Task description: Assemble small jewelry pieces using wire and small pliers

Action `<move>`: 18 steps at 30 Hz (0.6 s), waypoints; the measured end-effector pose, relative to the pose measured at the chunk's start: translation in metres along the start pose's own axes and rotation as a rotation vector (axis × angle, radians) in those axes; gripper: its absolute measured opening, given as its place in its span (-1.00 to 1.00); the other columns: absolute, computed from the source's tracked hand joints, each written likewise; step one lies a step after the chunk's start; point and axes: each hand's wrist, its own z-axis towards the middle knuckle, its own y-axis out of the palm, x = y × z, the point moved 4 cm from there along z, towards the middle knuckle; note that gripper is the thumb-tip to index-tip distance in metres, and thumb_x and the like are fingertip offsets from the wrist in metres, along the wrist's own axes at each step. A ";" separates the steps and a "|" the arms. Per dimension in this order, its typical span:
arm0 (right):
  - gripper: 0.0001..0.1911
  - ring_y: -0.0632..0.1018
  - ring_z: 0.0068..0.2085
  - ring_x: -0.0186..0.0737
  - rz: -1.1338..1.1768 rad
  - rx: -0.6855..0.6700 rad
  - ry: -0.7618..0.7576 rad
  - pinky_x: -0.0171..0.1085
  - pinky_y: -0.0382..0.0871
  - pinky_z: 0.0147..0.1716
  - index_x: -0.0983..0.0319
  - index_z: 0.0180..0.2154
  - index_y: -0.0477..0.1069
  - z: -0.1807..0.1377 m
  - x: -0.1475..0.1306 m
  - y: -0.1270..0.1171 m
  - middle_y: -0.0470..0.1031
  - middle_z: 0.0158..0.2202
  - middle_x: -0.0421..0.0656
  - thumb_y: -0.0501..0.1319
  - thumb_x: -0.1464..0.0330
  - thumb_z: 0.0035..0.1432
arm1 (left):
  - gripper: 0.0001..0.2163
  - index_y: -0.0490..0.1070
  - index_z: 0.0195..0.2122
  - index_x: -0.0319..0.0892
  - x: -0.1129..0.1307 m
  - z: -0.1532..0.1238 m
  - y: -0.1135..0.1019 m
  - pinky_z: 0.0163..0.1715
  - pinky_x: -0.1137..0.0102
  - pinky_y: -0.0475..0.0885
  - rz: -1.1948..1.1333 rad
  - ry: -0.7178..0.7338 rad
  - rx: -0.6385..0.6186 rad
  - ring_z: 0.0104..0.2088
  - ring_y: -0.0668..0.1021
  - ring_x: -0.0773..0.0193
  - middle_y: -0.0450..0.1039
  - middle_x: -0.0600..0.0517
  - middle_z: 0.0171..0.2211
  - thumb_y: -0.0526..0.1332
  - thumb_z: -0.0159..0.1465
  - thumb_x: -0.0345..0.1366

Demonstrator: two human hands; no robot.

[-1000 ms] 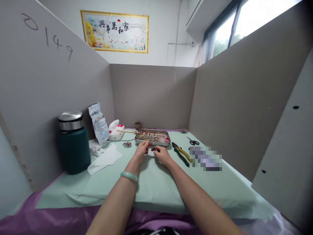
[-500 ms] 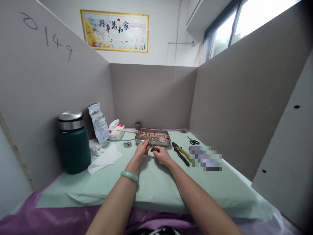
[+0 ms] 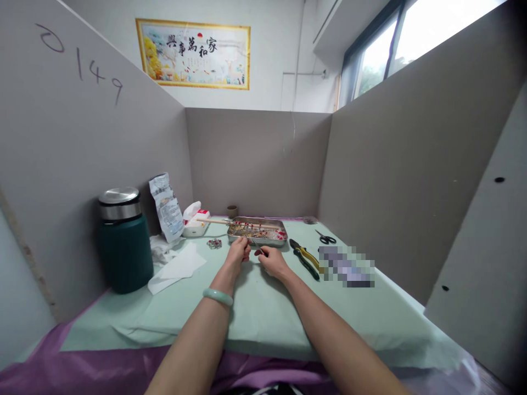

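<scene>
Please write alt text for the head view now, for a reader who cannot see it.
A person's left hand and right hand are close together over a green cloth, the right holding a small tool. Behind them is a metal tray of tiny coloured pieces; pliers and scissors lie to the right, and a flask stands on the left.

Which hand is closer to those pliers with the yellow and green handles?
The right hand: it's just left of the pliers, not touching them. The left hand is farther left, beyond the right hand from the pliers.
</scene>
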 end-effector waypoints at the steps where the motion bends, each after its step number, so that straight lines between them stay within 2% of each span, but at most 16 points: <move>1: -0.72 0.34 -0.47 -0.32 0.001 0.000 0.004 -0.39 0.10 -0.47 0.29 -0.36 0.49 0.000 0.000 0.000 0.46 -0.49 -0.20 0.03 0.38 -0.04 | -0.80 0.18 -0.44 -0.16 0.000 0.000 0.000 -0.71 0.53 -0.13 -0.002 0.001 -0.002 -0.75 -0.02 0.51 -0.05 0.26 -0.75 0.07 0.20 -0.15; 18: -0.77 0.44 -0.41 -0.28 -0.074 0.026 0.005 -0.40 0.15 -0.42 0.23 -0.38 0.49 -0.002 -0.002 0.000 0.51 -0.46 -0.18 0.06 0.37 0.03 | -0.80 0.25 -0.46 -0.20 0.000 -0.003 0.003 -0.70 0.53 -0.10 0.025 0.008 -0.020 -0.75 0.02 0.53 0.07 0.21 -0.73 0.13 0.15 -0.16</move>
